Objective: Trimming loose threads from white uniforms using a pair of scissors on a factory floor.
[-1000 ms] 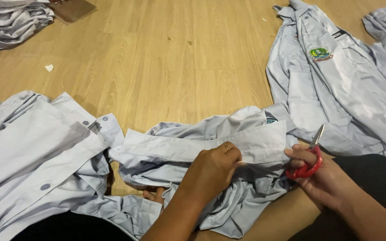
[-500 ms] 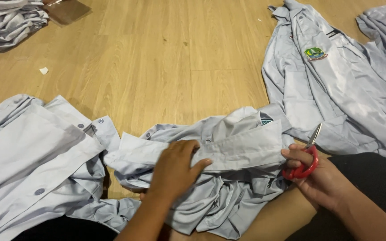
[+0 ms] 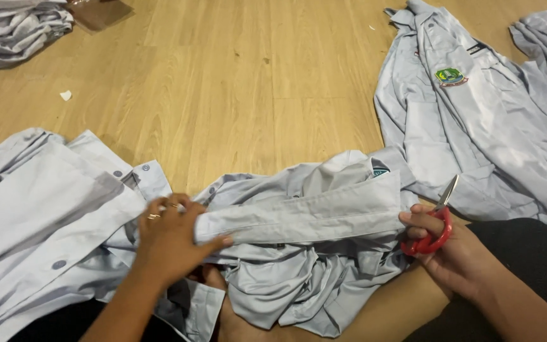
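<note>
A crumpled light grey shirt [image 3: 311, 253] lies on the wooden floor in front of me, its button placket stretched flat across the top. My left hand [image 3: 171, 237] presses and pinches the left end of that placket. My right hand [image 3: 447, 253] holds red-handled scissors [image 3: 435, 221] at the right end of the placket, blades pointing up and away, with a thumb touching the fabric edge.
Another grey shirt [image 3: 39, 215] with buttons lies at the left. A grey shirt with a green chest badge [image 3: 470, 107] is spread at the right. Folded grey shirts [image 3: 14, 25] are stacked at the far left corner. A scrap of paper [image 3: 65, 95] lies on the floor [image 3: 242, 82].
My left hand has slid leftward along the placket, from the middle of the shirt to its left end. The right hand with the scissors has stayed nearly in place.
</note>
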